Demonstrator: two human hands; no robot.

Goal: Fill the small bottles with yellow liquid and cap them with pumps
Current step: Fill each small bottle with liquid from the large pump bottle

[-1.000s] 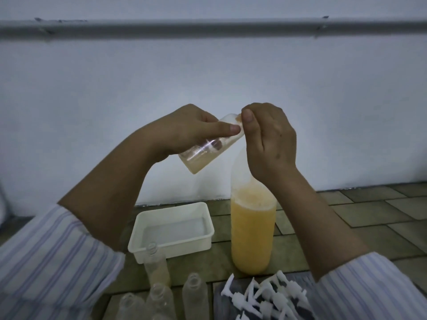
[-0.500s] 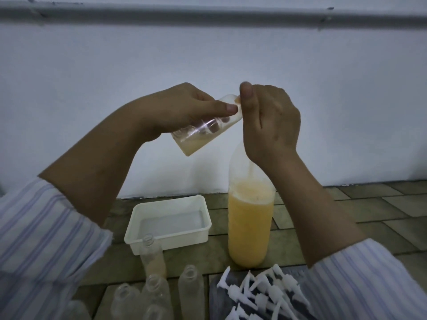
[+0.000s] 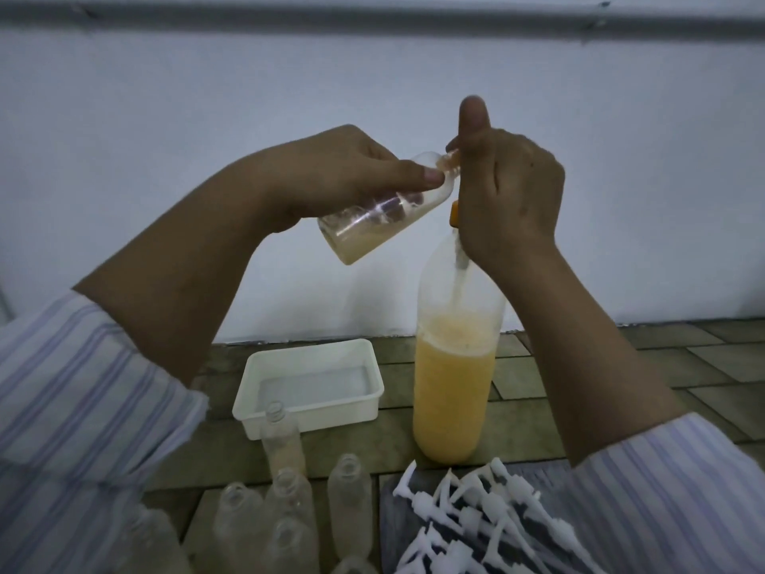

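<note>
Raised now, right thumb (image 3: 473, 118) points straight up; left hand (image 3: 331, 176) fingers grip the tilted small bottle (image 3: 372, 225).

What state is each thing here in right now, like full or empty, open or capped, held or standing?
Small clear plastic bottle: tilted, uncapped, a little yellow liquid inside, gripped by left hand.
Large clear bottle of yellow liquid: upright, over half full, pump fitted.
Right hand: grips that pump, thumb raised.
White rectangular plastic tub: open.
Standing small clear bottles: upright, uncapped.
White plastic pumps: loose, piled.
</note>
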